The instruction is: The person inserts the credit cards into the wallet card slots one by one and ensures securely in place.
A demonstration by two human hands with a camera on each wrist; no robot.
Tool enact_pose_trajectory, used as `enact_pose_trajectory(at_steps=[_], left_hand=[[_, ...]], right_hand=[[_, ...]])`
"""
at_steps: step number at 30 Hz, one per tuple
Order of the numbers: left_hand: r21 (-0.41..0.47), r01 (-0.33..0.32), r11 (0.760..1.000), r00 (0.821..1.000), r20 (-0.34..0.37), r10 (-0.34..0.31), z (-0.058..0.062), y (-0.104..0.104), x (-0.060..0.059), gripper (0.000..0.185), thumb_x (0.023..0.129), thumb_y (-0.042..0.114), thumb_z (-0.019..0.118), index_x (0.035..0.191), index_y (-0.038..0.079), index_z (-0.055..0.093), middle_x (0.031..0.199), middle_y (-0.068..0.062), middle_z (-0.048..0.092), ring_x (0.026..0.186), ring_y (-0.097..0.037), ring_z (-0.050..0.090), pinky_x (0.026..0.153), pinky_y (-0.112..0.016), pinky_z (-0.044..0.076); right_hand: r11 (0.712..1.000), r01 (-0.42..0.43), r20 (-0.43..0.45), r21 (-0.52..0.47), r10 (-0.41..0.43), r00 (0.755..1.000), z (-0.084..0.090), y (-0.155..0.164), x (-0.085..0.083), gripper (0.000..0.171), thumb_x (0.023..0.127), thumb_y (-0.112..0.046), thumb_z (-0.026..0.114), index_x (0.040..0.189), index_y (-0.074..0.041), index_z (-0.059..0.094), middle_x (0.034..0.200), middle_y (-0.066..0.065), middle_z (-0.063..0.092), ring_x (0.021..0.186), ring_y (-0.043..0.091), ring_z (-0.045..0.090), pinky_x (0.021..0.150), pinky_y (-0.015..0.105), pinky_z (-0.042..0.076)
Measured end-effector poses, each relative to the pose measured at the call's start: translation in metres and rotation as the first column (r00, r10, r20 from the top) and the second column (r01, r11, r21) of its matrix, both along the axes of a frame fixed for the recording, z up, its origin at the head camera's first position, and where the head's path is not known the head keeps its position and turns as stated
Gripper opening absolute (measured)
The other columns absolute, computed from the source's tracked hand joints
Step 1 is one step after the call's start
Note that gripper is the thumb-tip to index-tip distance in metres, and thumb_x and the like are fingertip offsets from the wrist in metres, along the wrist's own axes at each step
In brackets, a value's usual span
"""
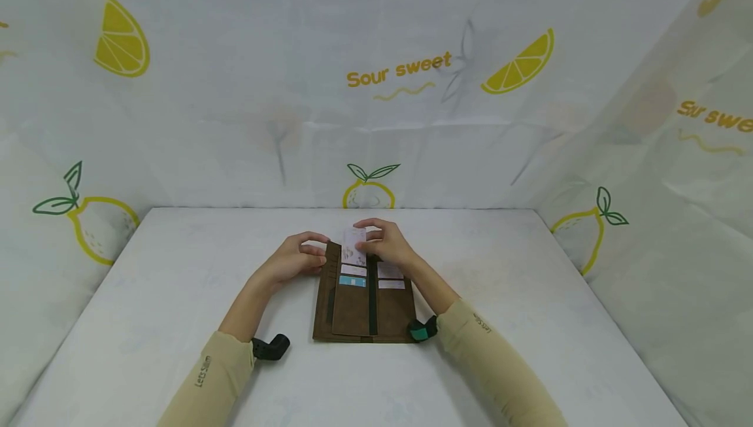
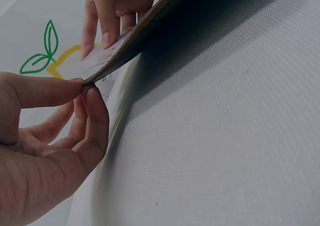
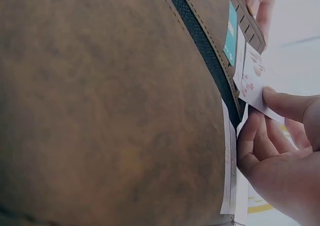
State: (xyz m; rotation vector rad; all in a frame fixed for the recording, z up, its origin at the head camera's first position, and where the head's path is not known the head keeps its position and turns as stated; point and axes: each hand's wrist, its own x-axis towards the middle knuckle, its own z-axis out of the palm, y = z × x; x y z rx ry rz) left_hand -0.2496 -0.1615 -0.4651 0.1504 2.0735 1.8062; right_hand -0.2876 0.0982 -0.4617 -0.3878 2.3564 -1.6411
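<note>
A long brown wallet (image 1: 361,306) lies open on the white table (image 1: 176,270), with several cards in its slots, one of them teal (image 1: 352,281). My left hand (image 1: 294,258) pinches the wallet's far left corner (image 2: 92,81) between thumb and fingers. My right hand (image 1: 385,244) pinches a white card with a pink flower print (image 1: 354,247) that stands partly out of the top of the wallet. In the right wrist view the flowered card (image 3: 252,86) juts from the wallet's edge (image 3: 100,101), my fingertips (image 3: 280,98) on it.
White cloth printed with lemons (image 1: 376,87) walls the table at the back and both sides. Beige sleeves cover both forearms, with a black wrist mount (image 1: 270,346) on the left and a teal-tipped one (image 1: 422,330) on the right.
</note>
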Motion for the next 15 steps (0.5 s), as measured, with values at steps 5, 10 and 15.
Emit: enact_pose_trajectory(at_steps=[5, 10, 15], left_hand=[[0.005, -0.009, 1.000, 1.000, 0.007, 0.009, 0.0005, 0.0013, -0.0002, 0.049, 0.101, 0.000, 0.068, 0.148, -0.002, 0.054, 0.098, -0.002, 0.066, 0.086, -0.010, 0.067, 0.081, -0.024, 0.060], [0.001, -0.006, 1.000, 1.000, 0.008, 0.006, 0.0006, 0.0010, 0.0001, 0.050, 0.101, 0.001, 0.069, 0.148, -0.001, 0.055, 0.101, -0.003, 0.067, 0.087, -0.011, 0.067, 0.081, -0.025, 0.061], [-0.008, 0.002, 1.000, 1.000, 0.000, -0.002, -0.0006, 0.0003, -0.0001, 0.050, 0.101, 0.001, 0.068, 0.149, -0.001, 0.054, 0.103, -0.003, 0.066, 0.088, -0.011, 0.067, 0.082, -0.025, 0.061]], right_hand=[[1.000, -0.009, 0.008, -0.002, 0.009, 1.000, 0.0008, 0.0008, 0.0013, 0.045, 0.099, -0.006, 0.077, 0.142, -0.004, 0.064, 0.088, 0.001, 0.066, 0.077, 0.011, 0.065, 0.074, 0.024, 0.055], [0.998, -0.055, -0.003, 0.014, 0.055, 0.998, 0.0009, 0.0034, 0.0026, 0.044, 0.100, -0.003, 0.074, 0.141, -0.002, 0.059, 0.087, 0.003, 0.066, 0.078, 0.014, 0.066, 0.076, 0.026, 0.055], [0.996, -0.086, -0.024, 0.033, 0.087, 0.996, 0.0000, 0.0060, 0.0035, 0.042, 0.100, -0.004, 0.075, 0.139, -0.002, 0.061, 0.088, 0.007, 0.066, 0.077, 0.015, 0.063, 0.074, 0.027, 0.053]])
